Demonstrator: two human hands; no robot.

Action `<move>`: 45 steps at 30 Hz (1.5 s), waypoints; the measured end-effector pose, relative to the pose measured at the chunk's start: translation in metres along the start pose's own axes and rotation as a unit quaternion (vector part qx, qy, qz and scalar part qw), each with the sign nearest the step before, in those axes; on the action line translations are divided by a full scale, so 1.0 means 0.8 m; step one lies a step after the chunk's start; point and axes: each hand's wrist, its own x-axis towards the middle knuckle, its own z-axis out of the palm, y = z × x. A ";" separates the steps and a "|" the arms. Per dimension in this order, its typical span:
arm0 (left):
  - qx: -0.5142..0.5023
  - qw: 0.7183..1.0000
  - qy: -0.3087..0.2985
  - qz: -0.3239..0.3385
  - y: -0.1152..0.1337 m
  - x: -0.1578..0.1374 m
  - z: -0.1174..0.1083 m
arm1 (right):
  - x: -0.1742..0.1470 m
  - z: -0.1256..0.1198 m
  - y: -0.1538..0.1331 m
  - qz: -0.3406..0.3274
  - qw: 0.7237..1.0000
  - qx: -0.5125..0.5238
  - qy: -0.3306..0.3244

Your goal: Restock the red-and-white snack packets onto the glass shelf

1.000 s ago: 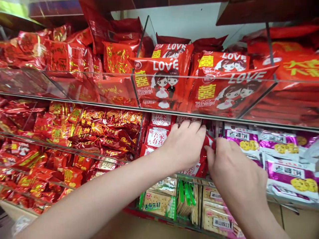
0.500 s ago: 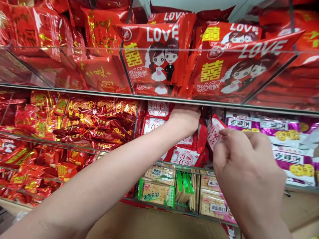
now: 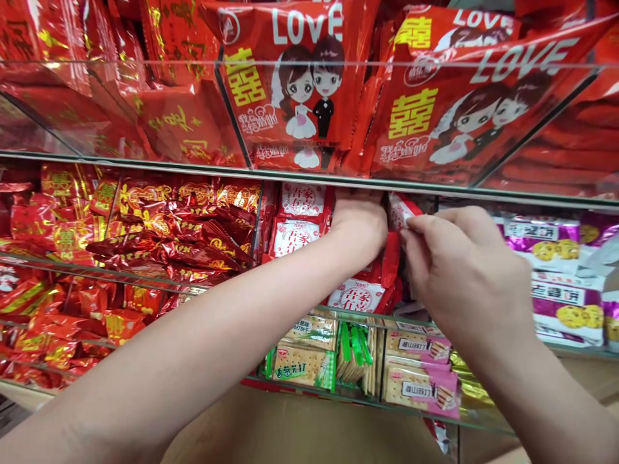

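— Where's the red-and-white packet (image 3: 400,211)?

— Upright at the right edge of the middle shelf's (image 3: 309,179) red compartment, the right hand (image 3: 459,264) with its grip pinched on its top.

— And the left hand (image 3: 360,222)?

— Deep among the stacked packets (image 3: 296,219), seemingly holding them aside; whether its grip is closed, I cannot tell.

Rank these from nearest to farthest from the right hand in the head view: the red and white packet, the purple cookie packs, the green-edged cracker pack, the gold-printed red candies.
1. red and white packet, in the right hand's grip.
2. purple cookie packs, just right.
3. green-edged cracker pack, lower left.
4. gold-printed red candies, far left.
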 end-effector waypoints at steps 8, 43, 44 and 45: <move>0.034 0.999 -0.011 0.026 -0.013 -0.016 -0.016 | 0.035 0.008 -0.010 0.027 0.989 -0.087 -0.117; -0.026 0.988 0.144 0.045 -0.016 0.001 0.012 | -0.044 0.035 -0.049 0.052 0.970 0.232 -0.051; -0.020 0.988 0.144 0.042 -0.015 0.002 0.011 | -0.043 0.035 -0.049 0.054 0.969 0.235 -0.049; -0.017 0.989 0.142 0.040 -0.013 0.002 0.011 | -0.042 0.035 -0.048 0.055 0.968 0.239 -0.048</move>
